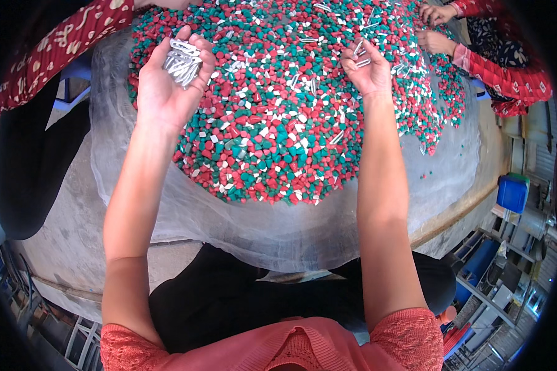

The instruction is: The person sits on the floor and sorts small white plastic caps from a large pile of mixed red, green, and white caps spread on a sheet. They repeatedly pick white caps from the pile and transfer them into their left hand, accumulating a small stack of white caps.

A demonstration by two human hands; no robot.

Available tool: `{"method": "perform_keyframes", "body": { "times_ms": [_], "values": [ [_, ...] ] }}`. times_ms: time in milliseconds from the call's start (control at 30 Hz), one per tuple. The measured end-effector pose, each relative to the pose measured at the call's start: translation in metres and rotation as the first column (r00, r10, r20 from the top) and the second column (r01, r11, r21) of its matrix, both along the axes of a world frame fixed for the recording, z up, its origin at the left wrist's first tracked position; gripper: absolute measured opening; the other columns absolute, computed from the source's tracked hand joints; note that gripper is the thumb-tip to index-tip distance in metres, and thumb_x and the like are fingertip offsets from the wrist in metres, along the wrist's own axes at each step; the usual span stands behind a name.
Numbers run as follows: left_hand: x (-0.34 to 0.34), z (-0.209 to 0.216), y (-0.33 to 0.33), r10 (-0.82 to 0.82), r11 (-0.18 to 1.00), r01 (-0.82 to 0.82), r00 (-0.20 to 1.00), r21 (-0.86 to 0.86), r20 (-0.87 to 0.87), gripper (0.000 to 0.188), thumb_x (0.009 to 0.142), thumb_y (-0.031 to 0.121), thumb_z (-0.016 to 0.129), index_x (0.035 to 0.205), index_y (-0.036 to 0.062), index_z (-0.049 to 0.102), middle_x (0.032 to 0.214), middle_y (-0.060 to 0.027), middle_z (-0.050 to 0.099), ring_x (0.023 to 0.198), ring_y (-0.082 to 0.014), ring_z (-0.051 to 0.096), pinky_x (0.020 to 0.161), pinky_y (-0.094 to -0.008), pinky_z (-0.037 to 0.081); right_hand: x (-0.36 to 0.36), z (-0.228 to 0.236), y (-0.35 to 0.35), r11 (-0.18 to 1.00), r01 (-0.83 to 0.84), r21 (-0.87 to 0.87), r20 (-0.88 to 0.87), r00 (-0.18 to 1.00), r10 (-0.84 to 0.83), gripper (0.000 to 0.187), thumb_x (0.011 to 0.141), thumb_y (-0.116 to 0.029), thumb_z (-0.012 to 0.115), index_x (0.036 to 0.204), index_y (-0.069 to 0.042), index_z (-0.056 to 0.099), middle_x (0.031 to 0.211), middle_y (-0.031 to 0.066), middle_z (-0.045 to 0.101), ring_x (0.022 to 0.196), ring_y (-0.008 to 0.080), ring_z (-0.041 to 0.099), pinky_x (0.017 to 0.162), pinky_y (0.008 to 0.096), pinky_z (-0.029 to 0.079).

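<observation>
My left hand is palm up, its fingers curled around a bunch of silver metal loops that look like elongated clips. On the right, my right hand pinches a similar silver loop between curled fingers, and a second one shows near the fingertips. Both hands are over a wide heap of small red, green and white pieces, some cone-shaped. More loops lie scattered in the heap, one of them a loose silver loop below my right hand.
A translucent sheet lies under the heap. At the upper right, another person's hands reach into the pieces; a patterned sleeve comes in at upper left. A blue container and metal racks stand at the right.
</observation>
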State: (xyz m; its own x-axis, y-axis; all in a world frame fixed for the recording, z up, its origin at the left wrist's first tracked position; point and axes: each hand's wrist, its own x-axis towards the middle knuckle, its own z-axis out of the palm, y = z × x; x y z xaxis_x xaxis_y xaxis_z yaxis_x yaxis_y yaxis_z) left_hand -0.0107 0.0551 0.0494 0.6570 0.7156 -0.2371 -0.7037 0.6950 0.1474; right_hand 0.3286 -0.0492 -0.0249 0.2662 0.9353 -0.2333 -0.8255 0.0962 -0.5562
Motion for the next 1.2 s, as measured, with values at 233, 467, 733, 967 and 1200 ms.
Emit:
{"method": "perform_keyframes", "body": {
  "times_ms": [233,467,733,967,1200],
  "values": [
    [-0.001,0.000,0.002,0.003,1.000,-0.003,1.000,-0.003,0.005,0.025,0.093,0.019,0.035,0.102,-0.0016,0.047,0.091,-0.0134,0.050,0.083,-0.0230,0.051,0.070,-0.0361,0.049,-0.023,0.002,0.038,0.984,-0.049,-0.169,0.247,0.965,0.090,0.024,0.080,-0.015,0.059,0.097,0.001,0.057,0.086,0.0089,0.056,0.073,0.0191,0.055,0.057,0.0279,0.044],
    [-0.002,0.000,0.002,0.020,1.000,-0.020,1.000,-0.023,0.012,0.027,0.094,0.021,0.035,0.101,-0.0017,0.047,0.089,-0.0135,0.050,0.081,-0.0232,0.051,0.069,-0.0365,0.049,-0.056,0.000,0.082,0.728,0.516,-0.451,0.512,-0.519,0.685,0.025,0.076,-0.024,0.060,0.098,-0.011,0.065,0.100,0.0110,0.064,0.096,0.0266,0.060,0.082,0.0371,0.048],
    [-0.008,0.001,0.003,0.014,1.000,-0.014,0.999,-0.005,0.037,0.027,0.094,0.021,0.033,0.102,-0.0022,0.047,0.089,-0.0137,0.051,0.082,-0.0235,0.051,0.070,-0.0364,0.050,-0.047,0.020,0.064,0.820,0.337,-0.462,0.809,-0.217,0.546,0.023,0.072,-0.022,0.059,0.083,-0.004,0.065,0.087,0.0100,0.065,0.082,0.0244,0.062,0.072,0.0363,0.049],
    [-0.005,-0.002,0.001,0.005,1.000,-0.006,0.999,0.026,0.032,0.025,0.094,0.017,0.035,0.109,0.0005,0.046,0.094,-0.0140,0.049,0.087,-0.0231,0.051,0.071,-0.0340,0.049,-0.058,0.018,-0.027,0.893,0.025,-0.449,0.505,0.832,0.230,0.023,0.075,-0.013,0.060,0.094,0.000,0.057,0.073,0.0036,0.056,0.063,0.0100,0.049,0.048,0.0215,0.033],
    [0.001,0.000,-0.002,-0.020,0.999,0.019,0.999,0.045,0.035,0.023,0.094,0.017,0.036,0.107,0.0002,0.045,0.094,-0.0142,0.049,0.086,-0.0234,0.051,0.071,-0.0336,0.048,-0.089,0.007,-0.023,0.684,0.494,-0.537,0.756,-0.078,0.650,0.030,0.069,-0.034,0.069,0.084,-0.008,0.068,0.081,0.0129,0.065,0.080,0.0263,0.062,0.070,0.0369,0.047]
  ]
}}
